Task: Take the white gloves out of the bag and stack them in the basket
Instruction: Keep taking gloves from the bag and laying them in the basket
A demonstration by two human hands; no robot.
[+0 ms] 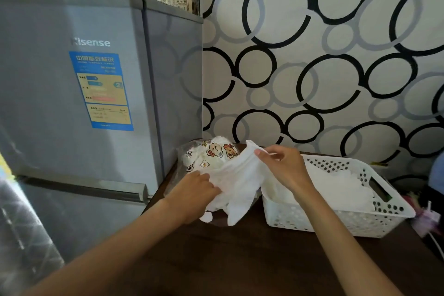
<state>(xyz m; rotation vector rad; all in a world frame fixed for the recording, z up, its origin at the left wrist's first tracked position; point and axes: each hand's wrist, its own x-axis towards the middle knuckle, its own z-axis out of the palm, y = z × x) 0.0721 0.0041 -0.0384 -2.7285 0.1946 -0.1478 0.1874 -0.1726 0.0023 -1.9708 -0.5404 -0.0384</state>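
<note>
Head view shows a limp white cloth glove (237,182) held above the dark brown wooden table (240,259), between the clear plastic bag printed with cartoon stickers (211,154) and the white perforated plastic basket (374,211). The right hand (283,166) pinches its cuff; the left hand (197,187) grips its lower part. Gloves already lie in the basket. Judging by this, one glove is mid-transfer; next it needs carrying right and laying flat on the stack.
</note>
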